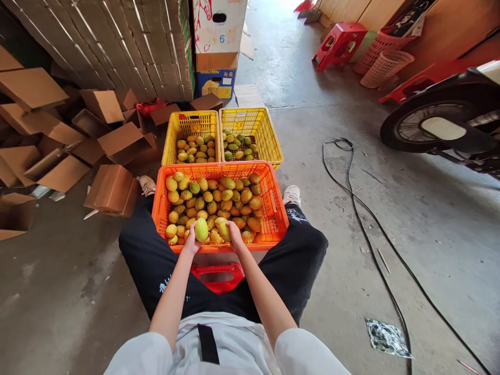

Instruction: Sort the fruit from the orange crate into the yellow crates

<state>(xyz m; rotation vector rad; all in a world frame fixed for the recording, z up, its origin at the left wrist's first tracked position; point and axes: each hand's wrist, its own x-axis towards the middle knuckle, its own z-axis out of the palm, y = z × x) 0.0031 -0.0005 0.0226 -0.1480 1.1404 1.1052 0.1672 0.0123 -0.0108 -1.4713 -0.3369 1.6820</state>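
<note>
My left hand point(192, 242) is closed around a pale green-yellow oval fruit point(201, 229), held over the near side of an orange plastic crate point(276, 221). Beside it, my right hand point(235, 237) grips a yellower oval fruit point(224, 231). Many loose fruits point(211, 199), yellow, orange and green, fill much of the crate below both hands. The exact kind of fruit cannot be told. Behind it stand two yellow crates, the left one point(170, 143) with yellowish fruit and the right one point(269, 133) with greener fruit.
Between my legs is a red stool point(219, 286). Open cardboard boxes point(113, 190) lie heaped at the left, below stacked flattened cardboard point(128, 47). A black cable point(375, 219) loops over the floor at the right, near a motorcycle wheel point(425, 120). Printed cartons point(216, 41) stand ahead.
</note>
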